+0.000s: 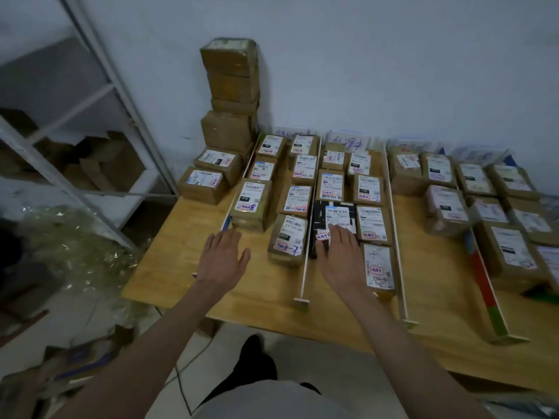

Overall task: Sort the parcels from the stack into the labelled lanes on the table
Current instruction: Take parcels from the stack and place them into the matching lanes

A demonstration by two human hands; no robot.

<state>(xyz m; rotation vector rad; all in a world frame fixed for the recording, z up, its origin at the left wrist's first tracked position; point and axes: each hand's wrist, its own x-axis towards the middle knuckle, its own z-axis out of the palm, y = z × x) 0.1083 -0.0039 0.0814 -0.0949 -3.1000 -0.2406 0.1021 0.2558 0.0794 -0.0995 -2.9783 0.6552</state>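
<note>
A tall stack of brown parcels [230, 95] stands at the table's back left, with two labelled parcels [203, 184] in front of it. Several labelled parcels fill the lanes between white dividers [305, 261]. My right hand [340, 255] lies flat with spread fingers on the near end of a black parcel [332, 216] in the second lane, not gripping it. My left hand [222, 257] hovers open over the bare wood, just in front of a brown parcel [251, 204] in the first lane.
Paper lane labels [348, 140] stand against the back wall. More parcels [447, 207] fill the right lanes, past a divider with red and green tape [484, 282]. A metal shelf rack [99, 122] with boxes stands left, with crumpled plastic on the floor below it.
</note>
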